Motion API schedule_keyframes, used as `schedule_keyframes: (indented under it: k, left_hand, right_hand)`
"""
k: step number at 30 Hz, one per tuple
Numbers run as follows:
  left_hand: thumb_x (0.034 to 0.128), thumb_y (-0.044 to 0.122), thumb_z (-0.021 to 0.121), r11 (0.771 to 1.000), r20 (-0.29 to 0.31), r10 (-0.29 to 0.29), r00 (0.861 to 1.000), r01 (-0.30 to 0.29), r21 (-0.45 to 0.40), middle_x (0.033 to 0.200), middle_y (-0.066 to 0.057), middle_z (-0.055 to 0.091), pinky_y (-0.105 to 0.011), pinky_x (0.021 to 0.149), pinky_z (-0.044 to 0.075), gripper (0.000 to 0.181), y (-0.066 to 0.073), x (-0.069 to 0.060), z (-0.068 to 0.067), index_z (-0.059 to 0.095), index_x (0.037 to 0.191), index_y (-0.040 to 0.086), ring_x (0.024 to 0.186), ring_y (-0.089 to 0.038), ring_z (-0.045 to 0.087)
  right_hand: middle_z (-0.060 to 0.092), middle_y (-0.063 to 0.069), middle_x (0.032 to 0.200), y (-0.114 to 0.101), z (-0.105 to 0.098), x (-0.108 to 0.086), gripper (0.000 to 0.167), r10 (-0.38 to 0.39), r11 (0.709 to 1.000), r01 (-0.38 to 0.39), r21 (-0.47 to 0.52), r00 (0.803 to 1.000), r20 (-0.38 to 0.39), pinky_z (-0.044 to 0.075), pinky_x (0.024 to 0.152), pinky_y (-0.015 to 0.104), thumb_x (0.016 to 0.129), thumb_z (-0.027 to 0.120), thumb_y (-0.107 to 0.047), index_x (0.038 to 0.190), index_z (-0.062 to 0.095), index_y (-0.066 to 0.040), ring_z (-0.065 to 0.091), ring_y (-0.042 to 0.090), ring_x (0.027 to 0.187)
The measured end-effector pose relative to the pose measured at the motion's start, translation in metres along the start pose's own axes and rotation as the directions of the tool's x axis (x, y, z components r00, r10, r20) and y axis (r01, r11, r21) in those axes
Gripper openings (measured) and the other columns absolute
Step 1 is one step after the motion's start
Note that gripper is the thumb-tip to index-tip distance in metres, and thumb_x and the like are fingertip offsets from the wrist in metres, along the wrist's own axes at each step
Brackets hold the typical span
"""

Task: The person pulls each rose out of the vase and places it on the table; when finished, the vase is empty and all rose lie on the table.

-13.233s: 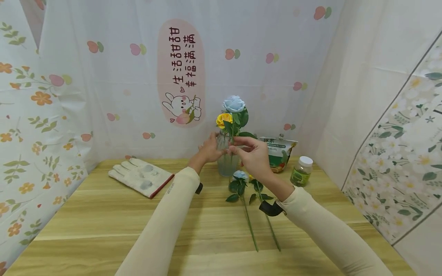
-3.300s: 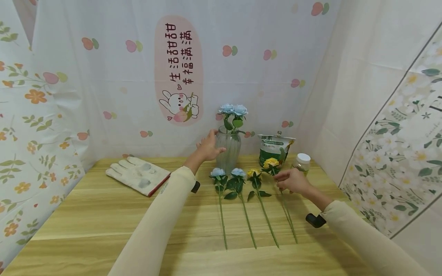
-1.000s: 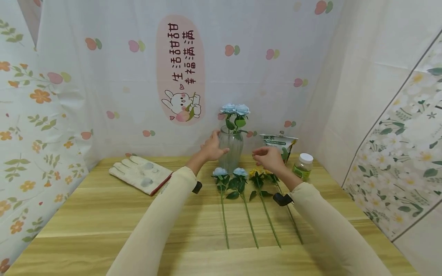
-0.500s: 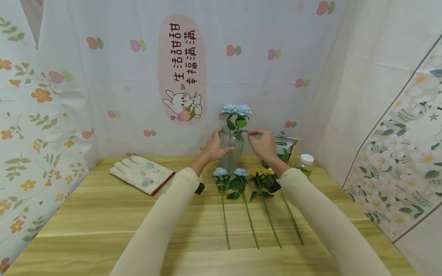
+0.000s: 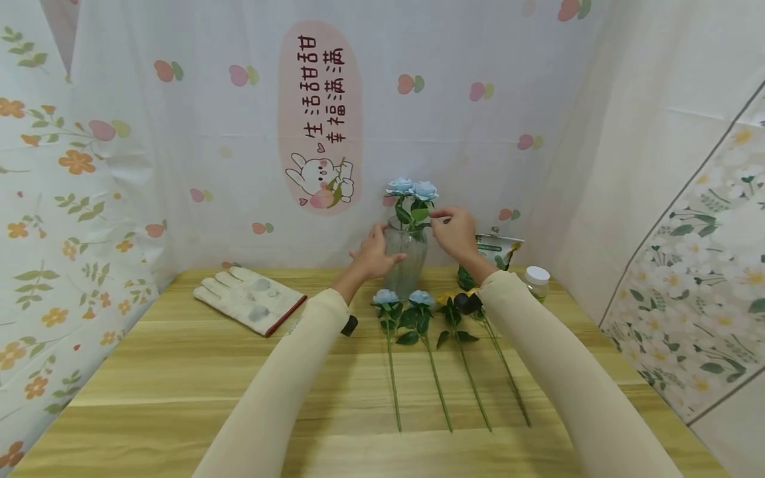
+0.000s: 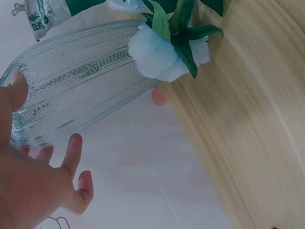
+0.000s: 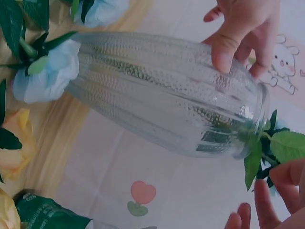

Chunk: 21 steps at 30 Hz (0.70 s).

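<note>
A clear ribbed glass vase (image 5: pixel 411 262) stands upright near the table's back edge, two blue roses (image 5: pixel 425 190) rising from its mouth. Thumb and fingers of my left hand (image 5: pixel 373 254) grip the vase high on its left side; the left wrist view shows that hand (image 6: pixel 35 186) around the vase's upper part. My right hand (image 5: pixel 457 234) is at the vase mouth, thumb and index finger pinching a leaf (image 7: pixel 252 164) of a blue rose. Two blue roses (image 5: pixel 421 298) and two yellow roses lie in a row before the vase; my right wrist partly covers the yellow blooms (image 5: pixel 445 299).
A white work glove (image 5: pixel 248 299) with a red cuff lies left. Behind my right forearm stand a green and white pouch (image 5: pixel 501 250) with a clip and a white-lidded jar (image 5: pixel 537 282). A printed curtain (image 5: pixel 239 166) hangs behind the wooden table (image 5: pixel 197 392).
Earlier a yellow rose stood in the vase; it now lies on the table with the others. My right hand has left it, moved left and up to the vase mouth. My left hand stays on the vase.
</note>
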<state>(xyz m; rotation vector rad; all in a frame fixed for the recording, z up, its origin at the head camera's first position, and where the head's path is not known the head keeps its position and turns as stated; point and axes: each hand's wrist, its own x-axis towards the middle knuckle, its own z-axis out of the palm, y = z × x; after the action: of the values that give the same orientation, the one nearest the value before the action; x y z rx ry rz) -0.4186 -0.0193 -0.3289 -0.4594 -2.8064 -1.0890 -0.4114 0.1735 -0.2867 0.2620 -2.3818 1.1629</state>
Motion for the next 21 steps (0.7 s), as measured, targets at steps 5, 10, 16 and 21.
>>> schedule_keyframes:
  k: [5,10,16,21]
  left_hand:
    - [0.0959,0.042,0.064,1.0,0.003,-0.012,1.0,0.012,0.0,0.157,-0.012,0.029,-0.075,0.106,0.006,0.08,0.0,0.001,-0.001,0.014,0.151,0.012,0.142,-0.038,0.032]
    - [0.0959,0.043,0.063,1.0,0.01,-0.017,1.0,0.017,0.014,0.156,-0.012,0.03,-0.074,0.107,0.008,0.079,0.001,0.0,-0.001,0.015,0.15,0.012,0.142,-0.037,0.033]
    - [0.0961,0.045,0.062,1.0,0.008,-0.006,1.0,0.005,0.025,0.156,-0.013,0.03,-0.074,0.107,0.008,0.078,-0.001,-0.001,0.0,0.015,0.15,0.012,0.142,-0.035,0.033]
    - [0.0962,0.042,0.063,1.0,0.006,-0.002,1.0,0.002,0.011,0.157,-0.013,0.029,-0.074,0.107,0.007,0.077,-0.001,-0.001,0.001,0.015,0.149,0.013,0.142,-0.036,0.032]
  right_hand:
    - [0.067,0.017,0.119,-0.002,0.002,0.006,0.029,-0.03,0.997,0.038,-0.061,0.991,0.129,0.047,0.068,0.038,0.098,0.053,-0.016,0.115,0.072,-0.002,0.06,0.029,0.091]
    - [0.068,0.019,0.103,0.0,0.01,0.008,0.031,-0.068,0.994,0.084,-0.071,0.977,0.204,0.04,0.06,0.033,0.1,0.049,-0.013,0.118,0.071,0.0,0.045,0.019,0.059]
    - [0.065,0.016,0.112,0.002,0.016,0.007,0.034,-0.042,0.996,0.06,-0.068,0.971,0.234,0.045,0.068,0.042,0.104,0.045,-0.018,0.125,0.067,-0.003,0.05,0.025,0.066]
    - [0.058,0.012,0.136,0.004,0.018,0.004,0.036,-0.02,0.994,0.042,-0.099,0.976,0.215,0.024,0.104,0.068,0.105,0.044,-0.023,0.132,0.063,-0.011,0.054,0.036,0.119]
